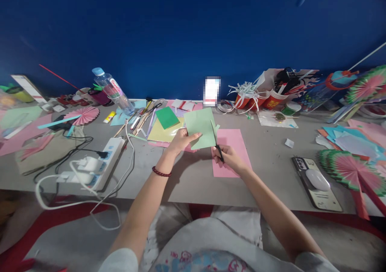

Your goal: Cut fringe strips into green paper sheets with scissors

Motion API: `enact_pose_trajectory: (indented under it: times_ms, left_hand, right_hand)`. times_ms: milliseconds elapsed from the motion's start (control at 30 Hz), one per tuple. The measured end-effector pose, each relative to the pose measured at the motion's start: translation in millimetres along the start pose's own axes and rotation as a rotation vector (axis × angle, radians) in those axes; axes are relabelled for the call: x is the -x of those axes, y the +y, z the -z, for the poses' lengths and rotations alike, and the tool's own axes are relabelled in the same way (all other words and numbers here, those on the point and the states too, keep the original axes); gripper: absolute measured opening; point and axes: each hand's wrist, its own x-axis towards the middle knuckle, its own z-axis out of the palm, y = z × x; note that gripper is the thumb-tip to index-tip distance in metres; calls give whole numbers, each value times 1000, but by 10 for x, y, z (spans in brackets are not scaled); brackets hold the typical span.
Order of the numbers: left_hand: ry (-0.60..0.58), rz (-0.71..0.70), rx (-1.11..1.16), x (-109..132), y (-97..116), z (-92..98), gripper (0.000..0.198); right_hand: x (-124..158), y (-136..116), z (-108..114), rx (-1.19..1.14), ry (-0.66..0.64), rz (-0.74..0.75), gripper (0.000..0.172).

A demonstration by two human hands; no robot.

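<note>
My left hand (pixel 181 140) pinches the lower left edge of a light green paper sheet (pixel 200 127), holding it up above the grey table (pixel 187 175). My right hand (pixel 227 156) grips black-handled scissors (pixel 216 142) whose blades cut upward into the right side of that sheet. A narrow strip of the green paper hangs off at the right of the blades. A pink sheet (pixel 232 153) lies flat on the table under my right hand. A red bead bracelet (pixel 161 172) sits on my left wrist.
A stack of coloured papers (pixel 165 129) lies behind my hands. A white power strip (pixel 104 161) with cables is at left, a plastic bottle (pixel 113 90) behind it. A phone (pixel 316 183) and folded paper fans (pixel 352 171) sit at right. Red cups (pixel 265 99) stand at the back.
</note>
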Motion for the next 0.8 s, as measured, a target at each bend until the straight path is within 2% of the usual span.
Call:
enact_pose_trajectory:
  times_ms: [300,800]
  left_hand:
    - [9,4,-8,13,15,-22,34]
    - [0,-5,1,6,8,-25,41]
  right_hand:
    - [10,-19,-4,6,20,-13,45]
    - [7,-21,-4,-1,39,19,46]
